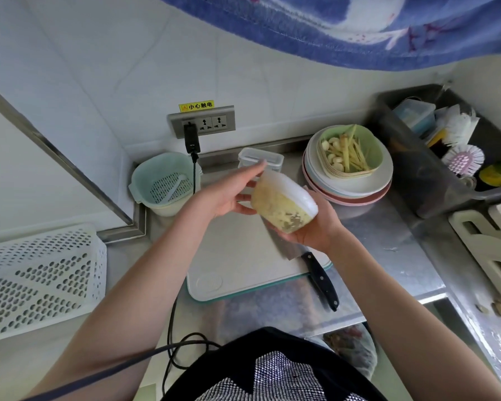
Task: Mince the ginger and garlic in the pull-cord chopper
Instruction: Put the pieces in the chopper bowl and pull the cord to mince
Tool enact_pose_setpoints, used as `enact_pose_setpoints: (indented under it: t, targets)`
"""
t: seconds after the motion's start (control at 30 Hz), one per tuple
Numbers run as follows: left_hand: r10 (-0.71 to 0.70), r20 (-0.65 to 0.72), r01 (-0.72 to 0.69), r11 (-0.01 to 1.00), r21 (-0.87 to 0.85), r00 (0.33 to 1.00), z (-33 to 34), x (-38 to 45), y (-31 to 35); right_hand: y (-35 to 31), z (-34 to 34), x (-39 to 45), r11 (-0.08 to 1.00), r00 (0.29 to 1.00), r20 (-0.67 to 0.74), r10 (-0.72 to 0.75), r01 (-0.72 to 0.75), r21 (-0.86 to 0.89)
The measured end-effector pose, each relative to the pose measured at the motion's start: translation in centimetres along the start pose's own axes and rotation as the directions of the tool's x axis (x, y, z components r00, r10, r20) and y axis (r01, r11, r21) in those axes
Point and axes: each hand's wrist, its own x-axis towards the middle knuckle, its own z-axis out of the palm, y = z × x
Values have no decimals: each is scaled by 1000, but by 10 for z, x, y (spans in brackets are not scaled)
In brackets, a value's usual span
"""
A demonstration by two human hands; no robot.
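Here, 2 hands hold the translucent plastic pull-cord chopper (284,205), tilted, above the white cutting board (243,256) on the steel worktop (388,244). Right hand (315,227) cups its base; left hand (229,195), fingers extended, touches its side. Yellow mince coats the interior.

The worktop (388,241) is brushed, shiny metal. The chopper (284,206) is cloudy, translucent plastic. The cutting board (237,256) looks smooth and matt; the wall tiles (128,68) are glossy.

Knife blade (284,244) under chopper (284,205)
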Motion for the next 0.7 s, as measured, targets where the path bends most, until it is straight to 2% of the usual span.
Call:
enact_pose_setpoints:
  t: [0.07, 0.23, 0.37, 0.47, 0.57, 0.63, 0.7]
  targets:
    - [14, 8, -13, 994, -106, 1000, -4, -2, 3, -2, -2, -3, 999, 994, 108, 28, -31, 27]
    - [111, 71, -100, 985, -137, 991, -4, -2, 7, -1, -2, -9, 1000, 936, 352, 27, -30, 3]
    - [145, 114, -128, 981, -143, 983, -2, -3, 9, 1, -2, -13, 998, 906, 422, 15, 9, -54]
    - [149, 146, -129, 982, -136, 978, -4, -2, 7, 1, -1, -13, 998, 923, 384, 0, 26, -61]
    - [152, 144, -136, 984, -115, 978, -4, 1, 3, 1, 0, -13, 998, 974, 219, -58, 56, 15]
    - [143, 104, -126, 981, -147, 984, -5, 3, -3, 0, -1, -12, 989, 985, 98, -143, 139, 43]
    - [82, 61, -65, 968, -243, 995, -9, 7, -13, 1, 1, -10, 960, 959, -49, -279, 279, 9]
